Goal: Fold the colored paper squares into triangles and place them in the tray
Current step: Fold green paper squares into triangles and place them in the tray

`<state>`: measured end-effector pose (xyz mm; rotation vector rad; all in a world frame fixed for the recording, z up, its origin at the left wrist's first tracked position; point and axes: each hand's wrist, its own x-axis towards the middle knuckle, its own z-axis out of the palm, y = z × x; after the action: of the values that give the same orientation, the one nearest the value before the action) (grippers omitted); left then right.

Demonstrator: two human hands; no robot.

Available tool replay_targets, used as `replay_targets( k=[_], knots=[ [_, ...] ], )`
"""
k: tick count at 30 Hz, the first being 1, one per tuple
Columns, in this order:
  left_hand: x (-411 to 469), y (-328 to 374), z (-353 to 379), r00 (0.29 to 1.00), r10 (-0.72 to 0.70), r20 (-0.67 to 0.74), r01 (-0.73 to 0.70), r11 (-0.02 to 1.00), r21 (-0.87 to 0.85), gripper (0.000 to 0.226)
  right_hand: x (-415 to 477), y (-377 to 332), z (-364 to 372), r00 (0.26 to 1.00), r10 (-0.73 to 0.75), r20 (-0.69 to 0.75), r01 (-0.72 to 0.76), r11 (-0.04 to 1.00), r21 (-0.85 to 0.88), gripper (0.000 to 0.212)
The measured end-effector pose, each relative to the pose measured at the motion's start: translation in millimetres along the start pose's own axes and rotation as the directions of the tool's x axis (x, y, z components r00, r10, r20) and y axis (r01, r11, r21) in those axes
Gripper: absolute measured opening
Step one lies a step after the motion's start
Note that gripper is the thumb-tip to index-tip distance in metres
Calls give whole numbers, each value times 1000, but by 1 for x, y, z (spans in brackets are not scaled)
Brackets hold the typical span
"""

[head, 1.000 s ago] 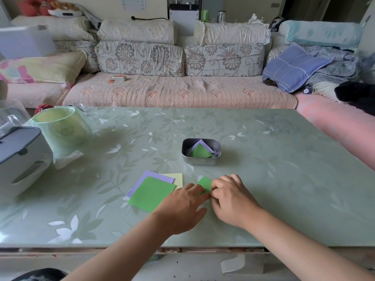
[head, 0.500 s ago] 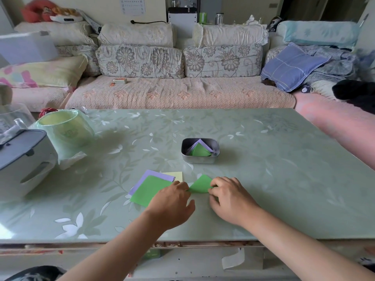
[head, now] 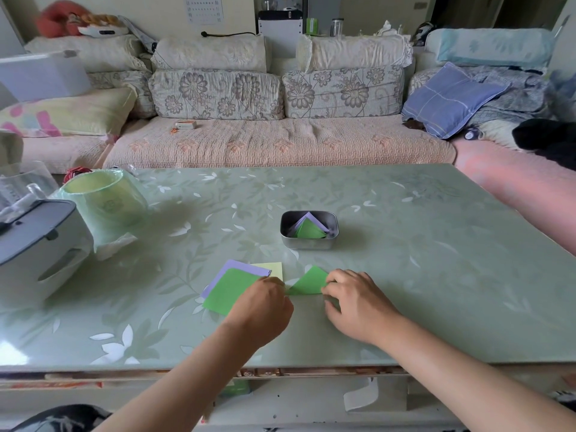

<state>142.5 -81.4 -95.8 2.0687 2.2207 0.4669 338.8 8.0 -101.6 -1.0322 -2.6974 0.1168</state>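
Observation:
A green paper folded into a triangle (head: 308,282) lies on the table between my hands. My left hand (head: 263,307) pinches its left corner with curled fingers. My right hand (head: 355,302) holds its right corner, fingertips on the paper. To the left a small stack of squares lies flat: a green square (head: 229,291) on top, a purple one (head: 240,266) under it and a yellow one (head: 272,268) behind. Beyond the triangle stands the small metal tray (head: 309,243) with green and purple folded triangles in it.
A pale green bin lined with a plastic bag (head: 104,202) and a grey-white appliance (head: 34,244) stand at the table's left. The glass-topped table (head: 436,260) reaches to a sofa (head: 274,145) behind. Its front edge runs just under my wrists.
My hands have drawn apart along the fold, the left sliding left and the right sliding right. More of the green triangle now shows between them.

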Motion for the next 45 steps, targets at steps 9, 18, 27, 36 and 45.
replay_targets(
  k=[9, 18, 27, 36, 45],
  knots=[
    [6, 25, 12, 966, 259, -25, -260, 965, -32, 45, -1, -4, -8, 996, -6, 83, 6, 1000, -8, 45],
    [8, 32, 11, 974, 221, 59, -224, 973, 55, 63, -2, -1, -11, 999, 19, 51, -14, 996, -92, 38],
    [14, 36, 9, 977, 197, 77, -205, 971, 125, 67, -10, 18, -30, 985, 164, 45, -158, 981, -117, 34],
    [27, 26, 11, 981, 177, 76, -178, 984, 3, 38, -12, 29, -33, 983, 175, 45, -167, 975, -148, 37],
    [47, 10, 12, 974, 224, 28, -219, 968, -126, 41, 8, 28, -27, 991, 122, 58, -124, 992, 34, 32]
  ],
)
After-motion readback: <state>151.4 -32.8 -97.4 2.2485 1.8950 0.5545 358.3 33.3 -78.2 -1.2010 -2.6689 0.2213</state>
